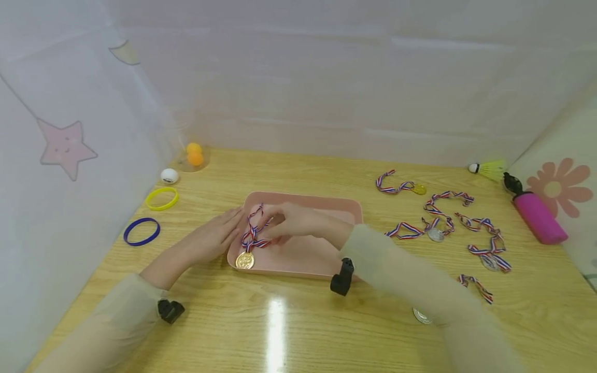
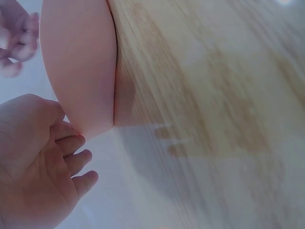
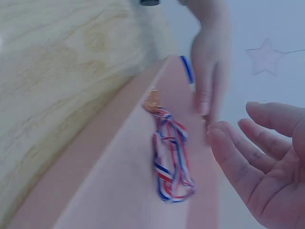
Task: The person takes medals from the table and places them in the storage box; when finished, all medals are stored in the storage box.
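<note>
Head view: the left hand [image 1: 213, 238], fingers relaxed, touches the pink tray [image 1: 303, 256]; the right hand [image 1: 294, 221], fingers parted, holds nothing. Inside, the gold medal [image 1: 244, 260] looks light, its limp ribbon [image 1: 250, 241] easily pinched.

Pink tray [image 1: 308, 256]: shallow, rectangular, rounded corners; sits upright on the wooden tabletop [image 1: 210, 321]. Gold medal [image 1: 245, 260]: round, relief on visible face; inside tray, near-left corner, by the front wall. Flat or leaning: cannot tell. Attached ribbon [image 3: 163, 171]: red-white-blue stripes, crumpled into loops, trails toward tray's far side.
</note>
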Motion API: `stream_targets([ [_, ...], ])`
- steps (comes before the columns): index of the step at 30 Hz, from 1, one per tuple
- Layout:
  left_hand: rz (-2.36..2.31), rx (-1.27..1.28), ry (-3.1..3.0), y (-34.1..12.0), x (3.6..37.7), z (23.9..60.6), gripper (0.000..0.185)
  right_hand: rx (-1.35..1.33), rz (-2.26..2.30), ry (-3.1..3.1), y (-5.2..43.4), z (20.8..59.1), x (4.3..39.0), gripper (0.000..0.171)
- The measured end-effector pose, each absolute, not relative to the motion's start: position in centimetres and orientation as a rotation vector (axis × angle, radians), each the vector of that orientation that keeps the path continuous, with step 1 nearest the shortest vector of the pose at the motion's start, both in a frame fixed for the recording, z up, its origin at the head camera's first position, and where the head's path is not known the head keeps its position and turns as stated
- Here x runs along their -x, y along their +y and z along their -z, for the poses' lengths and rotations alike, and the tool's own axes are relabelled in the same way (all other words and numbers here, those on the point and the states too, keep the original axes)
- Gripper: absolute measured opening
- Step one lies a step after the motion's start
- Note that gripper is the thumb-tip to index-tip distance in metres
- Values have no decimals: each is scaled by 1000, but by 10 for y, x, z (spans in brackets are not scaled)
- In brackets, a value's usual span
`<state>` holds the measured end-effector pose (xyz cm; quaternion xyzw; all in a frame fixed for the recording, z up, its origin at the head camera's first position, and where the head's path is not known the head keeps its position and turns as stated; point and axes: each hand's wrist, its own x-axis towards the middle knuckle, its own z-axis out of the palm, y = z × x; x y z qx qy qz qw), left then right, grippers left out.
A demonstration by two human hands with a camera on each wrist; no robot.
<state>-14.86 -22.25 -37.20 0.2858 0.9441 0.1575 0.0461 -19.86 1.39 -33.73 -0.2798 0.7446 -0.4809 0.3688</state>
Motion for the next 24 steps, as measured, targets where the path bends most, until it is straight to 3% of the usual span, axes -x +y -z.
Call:
stream_targets([
  [12, -460, -903, 2905, -226, 146, 375, 47, 782, 1529, 1993, 111, 288, 195, 33],
  [24, -453, -919, 2895, -225, 148, 375, 47, 585, 1665, 2364, 229, 289, 213, 34],
])
